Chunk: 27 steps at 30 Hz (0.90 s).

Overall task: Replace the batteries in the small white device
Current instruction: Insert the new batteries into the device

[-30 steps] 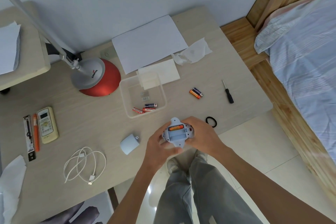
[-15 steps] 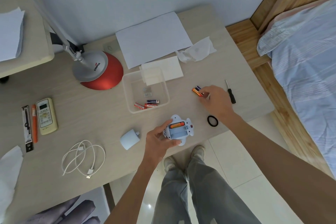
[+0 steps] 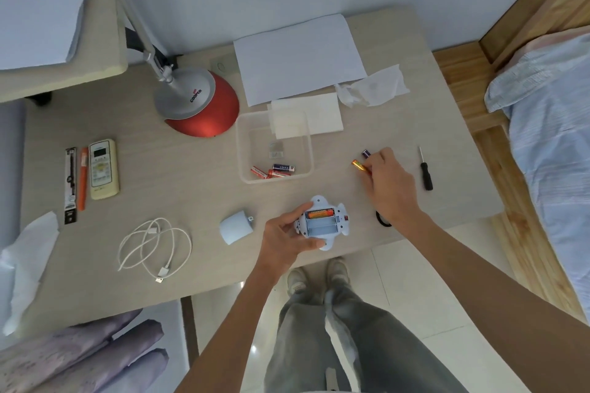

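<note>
Desk (image 3: 191, 169), pale wood grain, fills most of the view. A bed (image 3: 549, 137) with striped blue bedding runs along the right.

On the desk, far side: a white sheet of paper (image 3: 297, 57) and a red and silver lamp base (image 3: 201, 105). Just in front of the paper we note a clear plastic tray (image 3: 242, 150) with a few red and blue batteries (image 3: 274, 171) lying in its near end.

Left hand (image 3: 284, 236): fingers and thumb curled round the small white device (image 3: 322, 222), holding it at the near edge of the desk. The battery compartment faces up. One orange battery (image 3: 320, 213) sits in the far slot; the near slot shows bare plastic.

Right hand (image 3: 389, 182): reaching out over the desk to the right of the tray, fingers bent down, tips pinching the near end of an orange battery (image 3: 358, 165) on the desktop. A purple battery (image 3: 366, 154) lies just beside it, its near end under the fingers.

Left part of the desk: a coiled white cable (image 3: 153, 242) and a cream remote control (image 3: 102, 169). A pale blue cover (image 3: 236, 226) lies just left of the device.

A black-handled screwdriver (image 3: 426, 171) lies right of the right hand. A black ring (image 3: 381, 220) shows partly under the right wrist.
</note>
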### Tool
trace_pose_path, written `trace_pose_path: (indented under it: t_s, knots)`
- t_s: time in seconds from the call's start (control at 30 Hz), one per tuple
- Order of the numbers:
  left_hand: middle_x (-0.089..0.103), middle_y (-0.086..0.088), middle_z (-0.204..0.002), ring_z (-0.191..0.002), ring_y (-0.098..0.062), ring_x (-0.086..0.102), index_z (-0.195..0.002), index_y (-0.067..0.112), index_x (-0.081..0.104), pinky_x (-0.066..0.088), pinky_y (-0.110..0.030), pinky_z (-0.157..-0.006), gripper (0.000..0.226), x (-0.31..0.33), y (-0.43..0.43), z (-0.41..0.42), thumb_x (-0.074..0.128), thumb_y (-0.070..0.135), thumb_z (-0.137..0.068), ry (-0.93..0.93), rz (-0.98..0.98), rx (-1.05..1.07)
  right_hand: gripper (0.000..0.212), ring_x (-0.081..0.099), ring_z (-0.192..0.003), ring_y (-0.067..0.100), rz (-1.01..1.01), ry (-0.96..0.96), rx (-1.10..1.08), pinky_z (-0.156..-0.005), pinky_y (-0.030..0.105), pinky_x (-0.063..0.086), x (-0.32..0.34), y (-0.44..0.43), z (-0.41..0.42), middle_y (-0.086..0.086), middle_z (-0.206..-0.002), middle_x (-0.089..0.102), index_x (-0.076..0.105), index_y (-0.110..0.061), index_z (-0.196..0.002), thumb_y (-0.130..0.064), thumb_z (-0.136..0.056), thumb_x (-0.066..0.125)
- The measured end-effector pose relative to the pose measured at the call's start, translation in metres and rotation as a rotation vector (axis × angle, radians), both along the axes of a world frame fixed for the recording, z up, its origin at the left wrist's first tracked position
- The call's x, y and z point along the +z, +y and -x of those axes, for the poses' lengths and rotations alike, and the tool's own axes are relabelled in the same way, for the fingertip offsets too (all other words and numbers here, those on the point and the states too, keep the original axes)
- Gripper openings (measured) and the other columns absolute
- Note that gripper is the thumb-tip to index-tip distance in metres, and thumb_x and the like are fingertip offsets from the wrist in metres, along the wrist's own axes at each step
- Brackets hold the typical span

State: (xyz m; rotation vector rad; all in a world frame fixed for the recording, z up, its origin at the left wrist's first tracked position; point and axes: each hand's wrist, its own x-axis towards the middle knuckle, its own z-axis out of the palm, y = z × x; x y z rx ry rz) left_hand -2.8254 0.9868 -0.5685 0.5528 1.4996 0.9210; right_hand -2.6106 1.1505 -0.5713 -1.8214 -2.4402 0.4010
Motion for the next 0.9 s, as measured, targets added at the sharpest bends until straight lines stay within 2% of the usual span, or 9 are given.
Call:
trace_pose_path:
  t_s: [0.1,0.17,0.27,0.33,0.5,0.57,0.7,0.8,0.9]
  knots:
    - [0.074,-0.004,-0.133,-0.12,-0.018,0.071,-0.136,0.015,0.072,0.061,-0.036,-0.103,0.074,0.002,0.0,-0.001,0.096,-0.004,-0.068,0.002,-0.012,0.014,0.015,0.065,-0.076,0.03,0.052,0.129,-0.006,-0.063,0.041,0.052,0.003,-0.005,-0.007,0.002,-0.094,0.066,0.059,-0.015,-0.112,-0.029,-0.105,0.057]
    - [0.075,-0.004,-0.131,-0.119,-0.017,0.072,-0.136,0.014,0.072,0.062,-0.03,-0.098,0.075,0.003,-0.001,-0.003,0.096,-0.007,-0.067,-0.007,-0.016,0.031,0.01,0.066,-0.073,0.022,0.155,0.357,-0.049,-0.067,0.04,0.055,0.006,-0.008,-0.01,-0.001,-0.082,0.07,0.064,-0.019,-0.107,-0.026,-0.101,0.066]
    - [0.076,-0.004,-0.13,-0.117,-0.015,0.073,-0.136,0.011,0.072,0.061,-0.025,-0.093,0.076,0.002,-0.001,-0.003,0.096,-0.009,-0.066,0.003,-0.026,0.039,0.009,0.062,-0.071,0.013,0.297,0.673,-0.167,-0.073,0.029,0.053,0.015,-0.013,-0.007,0.0,-0.082,0.072,0.073,-0.018,-0.094,-0.01,-0.091,0.077]
    - [0.076,-0.004,-0.131,-0.118,-0.014,0.073,-0.136,0.011,0.072,0.062,-0.027,-0.095,0.075,0.002,-0.001,-0.004,0.095,-0.009,-0.067,0.008,-0.03,0.039,0.015,0.06,-0.074,0.014,0.351,0.74,-0.189,-0.076,0.03,0.052,0.015,-0.015,-0.005,0.002,-0.087,0.073,0.075,-0.019,-0.093,-0.005,-0.088,0.079]
    - [0.075,-0.003,-0.131,-0.118,-0.009,0.073,-0.136,0.013,0.072,0.061,-0.025,-0.097,0.075,0.002,-0.002,-0.003,0.095,-0.008,-0.068,0.012,-0.033,0.029,0.013,0.073,-0.093,0.013,0.428,0.795,-0.121,-0.071,0.043,0.065,0.02,-0.018,0.001,-0.003,-0.103,0.076,0.075,-0.016,-0.1,-0.009,-0.09,0.08]
    - [0.075,-0.003,-0.132,-0.119,-0.01,0.072,-0.134,0.015,0.072,0.06,-0.026,-0.098,0.073,0.002,-0.001,-0.003,0.095,-0.008,-0.069,0.012,-0.039,0.029,0.01,0.075,-0.09,0.011,0.443,0.798,-0.061,-0.068,0.04,0.065,0.027,-0.018,0.003,-0.001,-0.098,0.078,0.074,-0.013,-0.101,-0.008,-0.093,0.077]
    - [0.075,-0.005,-0.131,-0.117,-0.009,0.072,-0.133,0.013,0.072,0.059,-0.019,-0.092,0.07,0.004,-0.001,-0.003,0.093,-0.01,-0.071,0.013,-0.064,0.037,0.018,0.074,-0.085,0.012,0.369,0.675,0.187,-0.077,0.027,0.057,0.037,-0.024,0.011,-0.005,-0.093,0.077,0.075,-0.016,-0.114,-0.016,-0.096,0.075]
    - [0.078,-0.003,-0.126,-0.115,-0.009,0.074,-0.132,0.012,0.072,0.059,-0.019,-0.092,0.07,0.004,0.0,-0.003,0.092,-0.013,-0.069,0.018,-0.084,0.041,0.029,0.07,-0.082,0.013,0.401,0.647,0.244,-0.078,0.029,0.055,0.039,-0.032,0.025,-0.008,-0.091,0.077,0.078,-0.018,-0.117,-0.024,-0.089,0.084]
    - [0.081,0.005,-0.12,-0.116,-0.01,0.074,-0.131,0.014,0.073,0.058,-0.02,-0.093,0.07,0.004,0.0,-0.003,0.092,-0.012,-0.069,0.041,-0.092,0.035,0.032,0.066,-0.077,0.01,0.42,0.607,0.306,-0.076,0.031,0.054,0.037,-0.037,0.037,-0.017,-0.084,0.071,0.081,-0.02,-0.109,-0.026,-0.079,0.092]
